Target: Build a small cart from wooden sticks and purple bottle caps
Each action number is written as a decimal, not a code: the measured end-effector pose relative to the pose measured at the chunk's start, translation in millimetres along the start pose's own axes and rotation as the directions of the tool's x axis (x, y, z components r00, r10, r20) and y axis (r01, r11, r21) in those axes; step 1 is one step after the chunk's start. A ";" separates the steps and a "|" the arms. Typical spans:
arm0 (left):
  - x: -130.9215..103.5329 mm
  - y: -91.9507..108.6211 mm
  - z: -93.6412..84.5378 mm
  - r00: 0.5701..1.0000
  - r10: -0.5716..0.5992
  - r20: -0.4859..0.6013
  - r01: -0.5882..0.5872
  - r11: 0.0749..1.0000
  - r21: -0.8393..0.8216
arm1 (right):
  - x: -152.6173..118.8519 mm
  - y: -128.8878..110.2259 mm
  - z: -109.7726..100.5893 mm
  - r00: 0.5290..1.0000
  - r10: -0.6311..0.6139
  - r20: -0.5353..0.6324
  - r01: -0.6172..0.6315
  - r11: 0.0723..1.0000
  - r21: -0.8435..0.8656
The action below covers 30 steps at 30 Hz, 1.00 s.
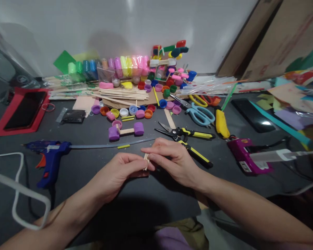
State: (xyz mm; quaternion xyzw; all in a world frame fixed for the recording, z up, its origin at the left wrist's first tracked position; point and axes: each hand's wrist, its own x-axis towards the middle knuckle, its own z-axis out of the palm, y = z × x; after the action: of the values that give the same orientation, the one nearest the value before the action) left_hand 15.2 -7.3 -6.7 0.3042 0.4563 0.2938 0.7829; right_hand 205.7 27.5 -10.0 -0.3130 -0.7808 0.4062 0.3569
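Observation:
Fingertips of my left hand (pixel 122 173) and my right hand (pixel 173 158) meet over the dark table, pinching a small bundle of short wooden stick pieces (pixel 146 161) between them. Part of the bundle is hidden by the fingers. Just beyond lies a small dumbbell-shaped piece made of sticks with purple ends (pixel 139 128). A short yellow-green stick (pixel 123 146) rests beside a long clear glue stick (pixel 99 146), which runs into the blue hot glue gun (pixel 53 158). Wire cutters (pixel 193 149) with black and yellow handles lie behind my right hand.
Bottle caps (pixel 123 112), long wooden sticks (pixel 123 93) and clay packs (pixel 130 66) line the back. Blue scissors (pixel 202 113), a yellow cutter (pixel 221 123) and a purple power strip (pixel 241 156) are at right. A white cable (pixel 18 187) loops at left near my forearm.

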 end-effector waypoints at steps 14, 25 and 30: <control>-2.4 -1.9 1.4 0.999 0.041 -0.008 -0.041 0.996 -0.082 | -2.0 -5.6 4.6 0.996 -0.083 0.022 0.086 0.983 -0.164; -7.8 0.3 3.9 0.983 0.182 -0.035 -0.177 0.977 0.118 | -3.1 -6.3 4.7 0.974 -0.227 0.007 0.223 0.950 -0.217; -11.8 1.6 1.6 0.960 0.275 -0.055 -0.257 0.942 0.214 | -3.4 -11.8 4.2 0.966 -0.258 -0.003 0.248 0.932 -0.265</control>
State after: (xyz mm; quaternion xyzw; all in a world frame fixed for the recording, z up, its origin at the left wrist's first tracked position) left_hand 11.5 -15.3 1.4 0.4292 0.4712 0.3610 0.6807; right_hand 201.8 17.5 -2.6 -0.2619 -0.8546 0.2442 0.3762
